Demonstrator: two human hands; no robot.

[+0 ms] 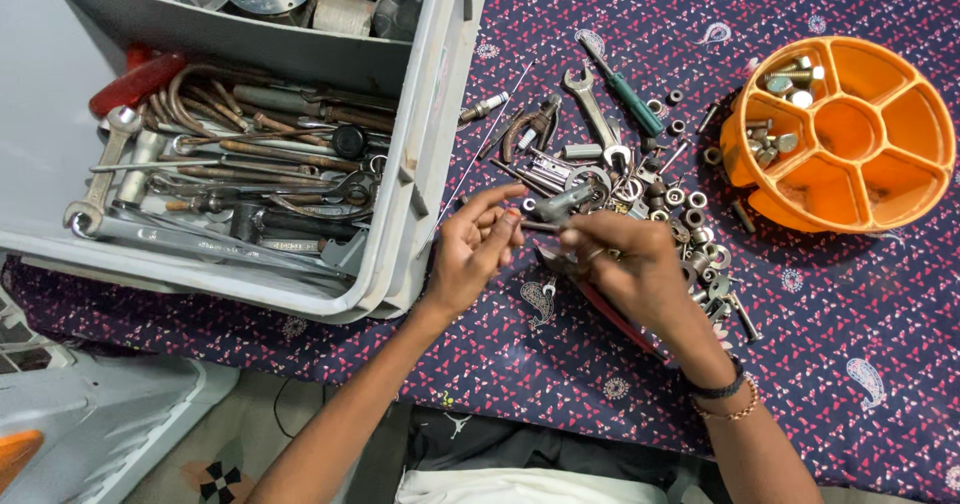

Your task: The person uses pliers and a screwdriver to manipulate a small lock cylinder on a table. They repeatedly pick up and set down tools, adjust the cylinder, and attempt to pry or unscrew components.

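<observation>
My left hand [472, 251] and my right hand [625, 264] meet over the patterned cloth, both pinching a thin dark metal rod [540, 226] between their fingertips. A grey metal fitting [565, 204] lies just above the rod, by my right fingers. Beyond the hands is a heap of nuts, washers and bolts [680, 209]. Red-handled pliers [610, 314] lie partly hidden under my right hand.
A grey open toolbox [420, 164] full of rusty tools and wrenches fills the left. An orange round divided tray [850, 129] holds bolts at the right. A spanner [595, 114], a green-handled screwdriver [625, 89] and small pliers [530, 129] lie on the purple cloth [850, 314].
</observation>
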